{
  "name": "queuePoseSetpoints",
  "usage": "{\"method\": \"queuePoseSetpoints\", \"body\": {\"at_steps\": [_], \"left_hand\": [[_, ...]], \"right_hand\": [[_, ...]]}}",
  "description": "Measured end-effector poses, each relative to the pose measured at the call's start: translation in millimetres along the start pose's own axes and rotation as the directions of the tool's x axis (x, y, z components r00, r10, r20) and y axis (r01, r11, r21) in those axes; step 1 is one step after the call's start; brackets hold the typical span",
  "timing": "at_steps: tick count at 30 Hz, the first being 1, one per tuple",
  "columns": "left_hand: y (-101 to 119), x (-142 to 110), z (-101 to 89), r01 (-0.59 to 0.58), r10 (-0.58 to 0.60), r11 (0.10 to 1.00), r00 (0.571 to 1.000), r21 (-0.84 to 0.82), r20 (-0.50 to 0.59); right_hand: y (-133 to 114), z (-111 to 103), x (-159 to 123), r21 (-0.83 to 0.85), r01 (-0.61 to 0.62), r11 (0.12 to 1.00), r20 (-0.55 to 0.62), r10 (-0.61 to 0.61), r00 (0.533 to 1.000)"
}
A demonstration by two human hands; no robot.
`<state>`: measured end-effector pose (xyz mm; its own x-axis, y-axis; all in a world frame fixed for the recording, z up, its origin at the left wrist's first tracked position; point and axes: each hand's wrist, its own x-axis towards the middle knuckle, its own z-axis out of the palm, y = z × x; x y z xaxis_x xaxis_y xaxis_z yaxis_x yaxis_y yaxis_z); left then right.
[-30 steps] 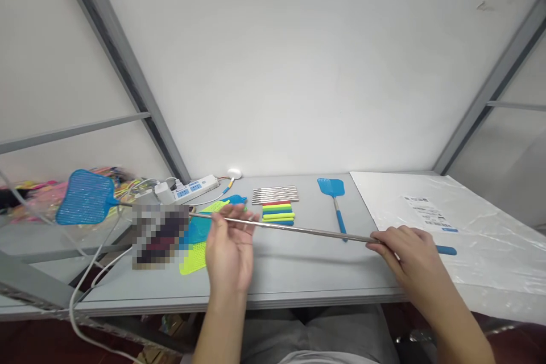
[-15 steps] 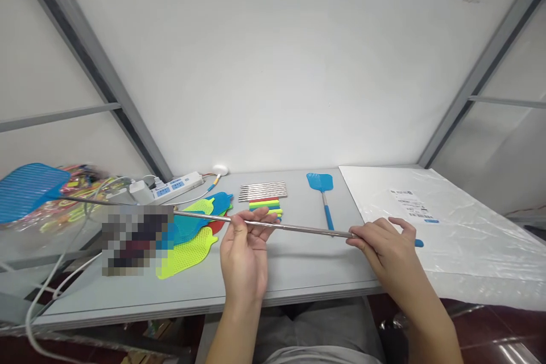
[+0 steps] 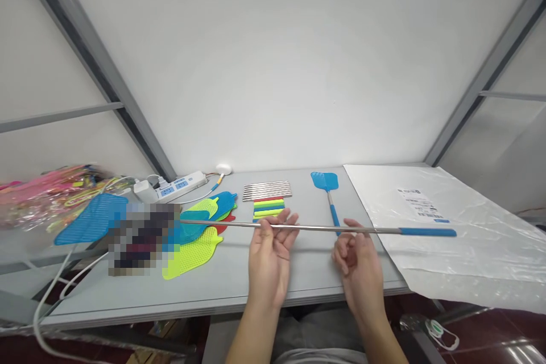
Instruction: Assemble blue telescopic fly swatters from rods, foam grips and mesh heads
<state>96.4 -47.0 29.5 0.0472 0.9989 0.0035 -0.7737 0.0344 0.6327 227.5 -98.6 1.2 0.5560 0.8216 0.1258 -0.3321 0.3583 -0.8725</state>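
Observation:
A long blue fly swatter (image 3: 429, 232) stretches nearly level across the table, with its ribbed blue head at the far left and its handle at the right. My left hand (image 3: 272, 256) pinches the thin metal rod mid-length, palm up and other fingers loosely spread. Near the handle, my right hand (image 3: 359, 259) has its fingers curled at the thicker rod section. Beyond lie a row of metal rods (image 3: 267, 189) and several coloured handles (image 3: 268, 205). A shorter blue swatter (image 3: 325, 180) lies behind my right hand. Loose swatter heads (image 3: 193, 256) overlap at the left.
A white plastic mailer (image 3: 430, 256) with a label covers the table's right side. At the back left are a power strip (image 3: 183, 185) and cables. Bagged colourful items (image 3: 51, 187) sit at the far left. A pixelated patch hides part of the table there.
My right hand has shifted left along the rod and turned, exposing the blue handle. The swatter has moved right and levelled, and my left hand has moved right too.

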Motion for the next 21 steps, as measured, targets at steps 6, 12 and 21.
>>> {"method": "queuePoseSetpoints", "body": {"at_steps": [6, 12, 21], "left_hand": [[-1.8, -7.8, -27.4, 0.032, -0.041, 0.985, 0.998, 0.169, 0.054], [36.7, -2.4, -72.2, -0.131, 0.145, 0.981, 0.985, 0.143, -0.098], [49.6, 6.5, -81.0, -0.392, 0.359, 0.920, 0.840, 0.001, -0.407]], "right_hand": [[7.3, -9.7, 9.3, 0.195, -0.119, 0.974, 0.015, 0.118, 0.993], [1.8, -15.4, 9.8, 0.337, -0.093, 0.937, -0.089, 0.131, 0.987], [-1.1, -15.6, 12.3, 0.470, 0.013, 0.882, -0.243, 0.115, 0.963]]}}
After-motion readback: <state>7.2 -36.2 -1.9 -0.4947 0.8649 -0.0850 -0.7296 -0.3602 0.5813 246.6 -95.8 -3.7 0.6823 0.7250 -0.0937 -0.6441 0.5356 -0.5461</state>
